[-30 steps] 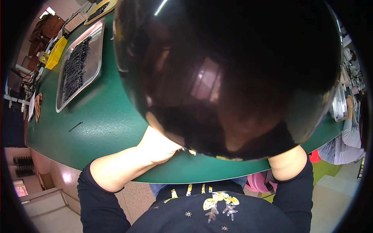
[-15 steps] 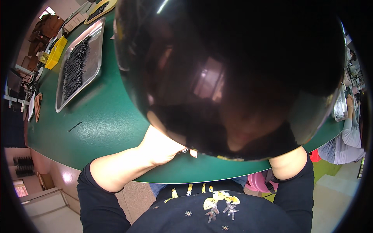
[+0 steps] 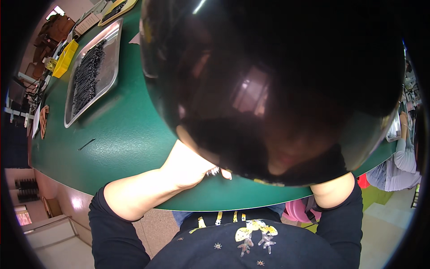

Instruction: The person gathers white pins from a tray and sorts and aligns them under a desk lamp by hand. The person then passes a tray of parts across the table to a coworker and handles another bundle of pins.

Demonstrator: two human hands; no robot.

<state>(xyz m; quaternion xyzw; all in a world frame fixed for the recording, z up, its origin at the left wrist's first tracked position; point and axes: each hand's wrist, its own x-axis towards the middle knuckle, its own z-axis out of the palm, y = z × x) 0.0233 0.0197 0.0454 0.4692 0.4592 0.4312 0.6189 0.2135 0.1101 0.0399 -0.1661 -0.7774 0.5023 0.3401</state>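
A large dark glossy dome [image 3: 277, 85] close to the camera blocks most of the view. My left hand [image 3: 186, 166] rests on the green table [image 3: 130, 134] near its front edge, and the fingers run under the dome. One fingertip and a small pale, ridged bit [image 3: 215, 171] show at the dome's lower rim; I cannot tell what it is or whether the hand grips it. Of my right arm only the bare forearm [image 3: 333, 193] shows, rising behind the table edge. The right hand is hidden behind the dome.
A long metal tray [image 3: 112, 67] filled with dark thin parts lies at the far left of the table. A single thin dark piece [image 3: 86, 144] lies loose near it. A yellow bin [image 3: 66, 58] stands beyond the tray. Another person's sleeve [image 3: 403, 157] shows at the right.
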